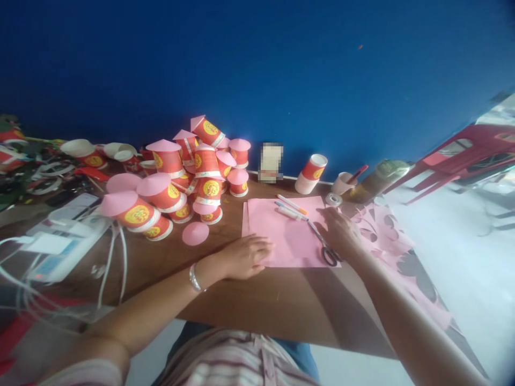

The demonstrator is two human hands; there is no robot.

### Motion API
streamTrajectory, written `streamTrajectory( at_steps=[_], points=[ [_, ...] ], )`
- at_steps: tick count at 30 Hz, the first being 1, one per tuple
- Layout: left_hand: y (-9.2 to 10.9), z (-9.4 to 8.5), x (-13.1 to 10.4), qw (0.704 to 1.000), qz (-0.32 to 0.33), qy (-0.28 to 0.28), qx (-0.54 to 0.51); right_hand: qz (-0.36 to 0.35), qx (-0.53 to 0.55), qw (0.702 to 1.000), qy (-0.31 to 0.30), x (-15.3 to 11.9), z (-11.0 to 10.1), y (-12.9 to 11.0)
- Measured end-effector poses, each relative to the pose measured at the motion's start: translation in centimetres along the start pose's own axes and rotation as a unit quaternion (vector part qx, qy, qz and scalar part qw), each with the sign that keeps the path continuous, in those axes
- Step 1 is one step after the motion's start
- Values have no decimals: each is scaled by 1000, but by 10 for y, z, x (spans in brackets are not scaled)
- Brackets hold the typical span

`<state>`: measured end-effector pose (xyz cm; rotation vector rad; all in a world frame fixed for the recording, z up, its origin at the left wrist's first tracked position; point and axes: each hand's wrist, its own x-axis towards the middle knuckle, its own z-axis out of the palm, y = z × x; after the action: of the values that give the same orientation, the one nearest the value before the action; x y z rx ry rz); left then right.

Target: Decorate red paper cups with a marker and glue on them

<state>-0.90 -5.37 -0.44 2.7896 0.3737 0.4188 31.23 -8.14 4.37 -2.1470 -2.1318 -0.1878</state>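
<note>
Pink paper sheets (287, 241) lie on the brown table, with scissors (329, 256), a blue-tipped pen (285, 210) and an orange-ended pen (295, 205) on top. My left hand (247, 256) rests flat on their left edge, fingers spread, a silver bracelet on its wrist. At the right edge of the sheets, beside the scissors, is my right hand (341, 233), its fingers stretched toward a roll of tape (333, 200). It appears to hold nothing. A pink paper disc (195, 234) lies left of the sheets.
Red paper cups with pink cone tops (211, 188) are piled at the left. A white power strip (60, 252) with cables stands nearer. Behind the sheets are stacked cups (311, 174), a cup with a marker (341, 183) and a bottle (378, 179). Cut pink scraps (388, 236) lie right.
</note>
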Motion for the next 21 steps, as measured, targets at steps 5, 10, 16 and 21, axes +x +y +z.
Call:
streamTrajectory(
  at_steps=[5,10,16,21],
  points=[
    [1,-2,-2,999,13,28,-33,38,95,988,120,66,-27,7],
    [-2,4,2,986,-2,108,-125,79,110,980,146,138,-47,9],
    [2,-3,6,975,-38,113,-186,142,79,986,21,173,-59,2],
    [-4,-2,5,963,-75,107,-234,154,63,986,21,175,-72,3]
  ],
)
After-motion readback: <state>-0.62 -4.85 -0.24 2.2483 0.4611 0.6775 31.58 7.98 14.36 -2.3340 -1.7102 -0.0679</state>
